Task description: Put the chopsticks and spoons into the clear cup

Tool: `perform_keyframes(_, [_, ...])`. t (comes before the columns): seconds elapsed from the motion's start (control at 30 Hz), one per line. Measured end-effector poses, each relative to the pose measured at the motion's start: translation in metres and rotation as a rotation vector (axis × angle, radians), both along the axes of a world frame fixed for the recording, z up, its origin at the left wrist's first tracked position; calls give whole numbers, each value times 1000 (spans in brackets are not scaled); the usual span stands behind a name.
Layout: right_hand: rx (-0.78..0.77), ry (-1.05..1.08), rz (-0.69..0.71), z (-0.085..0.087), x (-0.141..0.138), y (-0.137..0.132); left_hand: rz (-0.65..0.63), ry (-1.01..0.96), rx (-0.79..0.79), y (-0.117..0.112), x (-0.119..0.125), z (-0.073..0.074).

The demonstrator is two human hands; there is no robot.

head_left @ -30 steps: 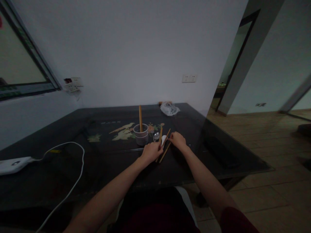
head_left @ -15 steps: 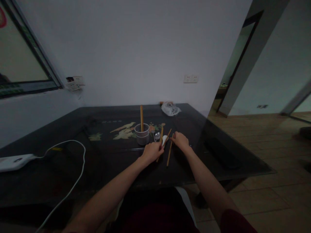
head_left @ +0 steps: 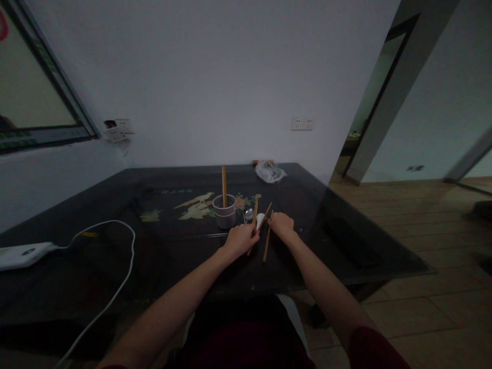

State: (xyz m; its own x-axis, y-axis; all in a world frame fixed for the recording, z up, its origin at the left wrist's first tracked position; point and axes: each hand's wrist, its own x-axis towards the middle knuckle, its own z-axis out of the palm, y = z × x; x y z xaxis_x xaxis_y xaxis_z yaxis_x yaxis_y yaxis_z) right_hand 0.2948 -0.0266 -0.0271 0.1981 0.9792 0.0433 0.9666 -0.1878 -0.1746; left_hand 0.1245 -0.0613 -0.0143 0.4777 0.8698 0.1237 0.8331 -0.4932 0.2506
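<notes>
Left hand (head_left: 241, 240): fingers closed on chopsticks (head_left: 254, 211), upper ends poking out past the fingertips. Can't tell how many, or if spoon handles are in the grip too. Right hand (head_left: 281, 225): fingertips pinched on the upper part of a single chopstick (head_left: 266, 249), lower end angled toward the near edge of the table (head_left: 172, 271). Metal spoon (head_left: 249, 214) and white spoon (head_left: 260, 219) sit just beyond the left fingers, bowls pointing away; handles mostly hidden. Cup (head_left: 225, 219) upright, just beside the left hand on the far side, more chopsticks standing in it. Clear plastic bag (head_left: 269, 172) near the wall, well apart. White cable (head_left: 132, 251) loops on the left side.
</notes>
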Motion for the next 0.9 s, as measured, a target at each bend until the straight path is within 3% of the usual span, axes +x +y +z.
perform_keyframes(0.27, [-11, 145, -60, 1, 14, 7, 10, -43, -25, 1, -2, 0])
perform_keyframes(0.53, [358, 710, 126, 0, 28, 18, -20, -332, -3, 9, -5, -5])
perform_keyframes(0.7, [392, 1118, 233, 1, 12, 13, -90, -558, -62, 11, -4, -6])
perform_keyframes(0.9, [350, 1391, 226, 5, 0, 7, -125, -576, -85, 10, -3, -10])
